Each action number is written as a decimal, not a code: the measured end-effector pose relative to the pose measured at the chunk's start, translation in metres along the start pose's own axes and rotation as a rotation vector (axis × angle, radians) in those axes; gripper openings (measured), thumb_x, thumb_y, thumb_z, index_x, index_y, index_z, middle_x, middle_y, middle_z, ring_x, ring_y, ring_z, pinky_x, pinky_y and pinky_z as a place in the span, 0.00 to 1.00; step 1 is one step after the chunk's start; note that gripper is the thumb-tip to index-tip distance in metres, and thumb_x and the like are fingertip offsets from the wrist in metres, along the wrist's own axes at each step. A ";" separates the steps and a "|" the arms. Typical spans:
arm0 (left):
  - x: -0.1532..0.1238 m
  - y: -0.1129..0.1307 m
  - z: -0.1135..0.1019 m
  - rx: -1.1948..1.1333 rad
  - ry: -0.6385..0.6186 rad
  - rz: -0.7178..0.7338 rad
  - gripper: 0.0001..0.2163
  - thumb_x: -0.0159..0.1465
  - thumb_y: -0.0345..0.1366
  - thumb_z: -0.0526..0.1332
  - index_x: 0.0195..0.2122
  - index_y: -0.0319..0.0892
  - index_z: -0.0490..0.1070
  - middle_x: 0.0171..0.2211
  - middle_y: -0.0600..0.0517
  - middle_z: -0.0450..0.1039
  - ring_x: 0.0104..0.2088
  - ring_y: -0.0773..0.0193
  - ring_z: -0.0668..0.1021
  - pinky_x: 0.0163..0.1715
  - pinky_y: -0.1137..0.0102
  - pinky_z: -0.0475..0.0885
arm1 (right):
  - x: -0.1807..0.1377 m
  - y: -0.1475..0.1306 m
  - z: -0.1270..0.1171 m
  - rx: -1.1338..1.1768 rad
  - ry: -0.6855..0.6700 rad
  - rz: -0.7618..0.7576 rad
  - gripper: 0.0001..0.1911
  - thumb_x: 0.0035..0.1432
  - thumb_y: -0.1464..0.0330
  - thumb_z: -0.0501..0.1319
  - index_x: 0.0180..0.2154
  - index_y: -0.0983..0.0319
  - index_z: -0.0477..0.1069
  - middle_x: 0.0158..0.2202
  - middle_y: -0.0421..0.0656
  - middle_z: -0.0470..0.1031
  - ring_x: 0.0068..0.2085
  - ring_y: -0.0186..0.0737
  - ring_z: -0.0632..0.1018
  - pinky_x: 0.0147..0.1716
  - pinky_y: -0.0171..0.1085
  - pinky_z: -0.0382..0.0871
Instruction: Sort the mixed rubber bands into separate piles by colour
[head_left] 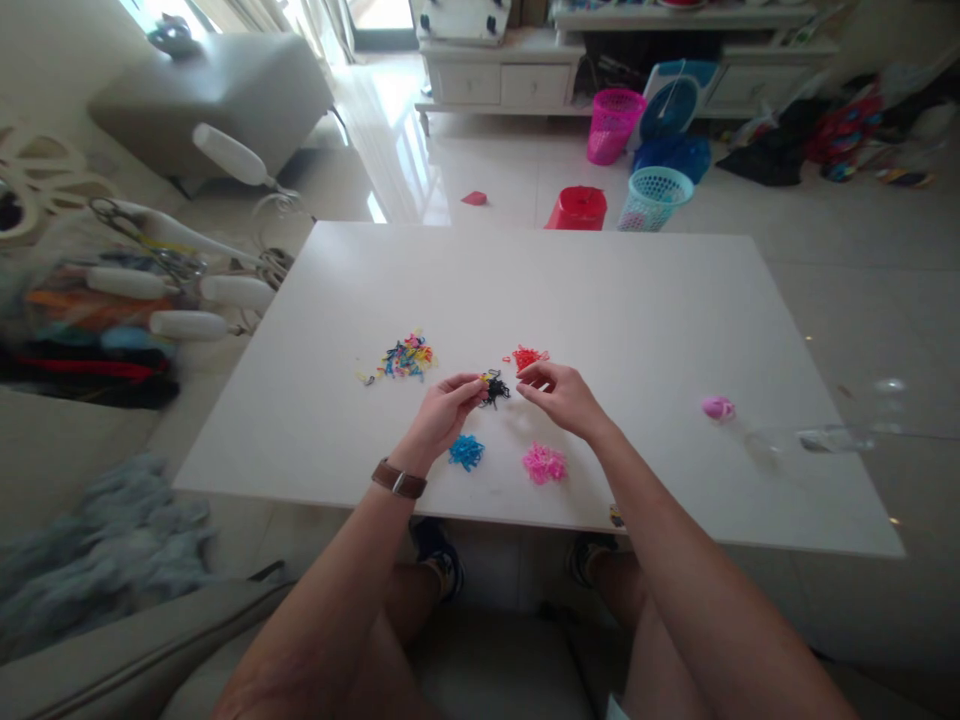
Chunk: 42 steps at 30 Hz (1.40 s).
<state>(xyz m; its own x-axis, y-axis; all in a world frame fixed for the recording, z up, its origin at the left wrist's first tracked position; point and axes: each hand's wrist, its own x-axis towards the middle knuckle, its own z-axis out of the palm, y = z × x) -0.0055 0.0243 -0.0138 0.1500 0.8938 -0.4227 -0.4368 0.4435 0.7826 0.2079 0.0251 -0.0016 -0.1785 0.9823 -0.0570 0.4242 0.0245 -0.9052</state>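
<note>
My left hand (453,398) is closed in a pinch, with a small yellow piece (485,378) showing at its fingertips. Just beyond those fingertips lies a pile of small black pieces (496,390). My right hand (555,392) is held over the table with its thumb and fingers slightly apart, and I see nothing between them. Close behind it sits a pile of red pieces (529,357). Nearer to me are a blue pile (466,452) and a pink pile (545,463). A mixed-colour heap (407,356) spreads to the left.
All the piles lie on a white table (615,300). A small purple object (718,408) and a clear, bottle-like object (817,438) are on its right side. Past the far edge stand a red bin (581,207) and a light-blue basket (656,198). A lamp-like stand (232,290) is at the left.
</note>
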 end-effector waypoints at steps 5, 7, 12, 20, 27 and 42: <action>-0.004 -0.011 0.010 -0.030 -0.113 -0.046 0.09 0.51 0.33 0.75 0.32 0.37 0.80 0.30 0.50 0.78 0.31 0.70 0.76 0.37 0.73 0.71 | 0.002 -0.001 0.015 0.262 -0.060 0.014 0.17 0.56 0.57 0.69 0.43 0.61 0.80 0.35 0.44 0.82 0.35 0.39 0.80 0.36 0.38 0.74; -0.005 -0.013 0.011 -0.032 -0.134 -0.043 0.08 0.52 0.33 0.74 0.32 0.37 0.80 0.29 0.51 0.78 0.31 0.71 0.76 0.36 0.74 0.70 | 0.002 -0.002 0.018 0.332 -0.090 0.015 0.17 0.55 0.56 0.70 0.40 0.61 0.80 0.34 0.44 0.82 0.35 0.40 0.80 0.38 0.39 0.75; -0.008 -0.016 0.011 -0.041 -0.131 -0.057 0.07 0.53 0.32 0.73 0.32 0.38 0.79 0.29 0.51 0.77 0.32 0.70 0.77 0.37 0.73 0.71 | 0.002 -0.007 0.019 0.393 -0.108 0.026 0.15 0.53 0.56 0.71 0.33 0.62 0.79 0.30 0.42 0.80 0.33 0.39 0.80 0.38 0.39 0.75; -0.005 -0.016 0.010 -0.074 -0.085 -0.103 0.10 0.52 0.34 0.75 0.33 0.38 0.78 0.33 0.49 0.80 0.36 0.67 0.81 0.41 0.72 0.73 | 0.005 -0.006 0.005 0.374 0.004 0.075 0.16 0.49 0.56 0.72 0.31 0.62 0.78 0.28 0.42 0.79 0.31 0.38 0.78 0.35 0.39 0.74; -0.005 -0.016 0.006 -0.001 -0.057 -0.100 0.13 0.51 0.36 0.76 0.34 0.38 0.78 0.31 0.49 0.79 0.32 0.69 0.79 0.36 0.73 0.73 | 0.005 0.021 -0.047 -0.097 0.238 0.229 0.07 0.50 0.64 0.68 0.31 0.61 0.79 0.29 0.44 0.80 0.31 0.39 0.78 0.35 0.39 0.72; -0.003 -0.020 0.006 0.035 -0.062 -0.089 0.12 0.52 0.37 0.76 0.35 0.37 0.80 0.35 0.46 0.80 0.33 0.67 0.79 0.39 0.71 0.73 | -0.003 0.035 -0.050 -0.525 0.125 0.276 0.07 0.55 0.65 0.65 0.34 0.59 0.82 0.32 0.45 0.81 0.33 0.41 0.78 0.37 0.39 0.70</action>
<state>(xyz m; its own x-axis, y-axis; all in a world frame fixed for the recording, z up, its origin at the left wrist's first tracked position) 0.0076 0.0131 -0.0254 0.2424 0.8526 -0.4629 -0.3881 0.5225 0.7592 0.2682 0.0322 -0.0121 0.0925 0.9791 -0.1813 0.8270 -0.1770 -0.5336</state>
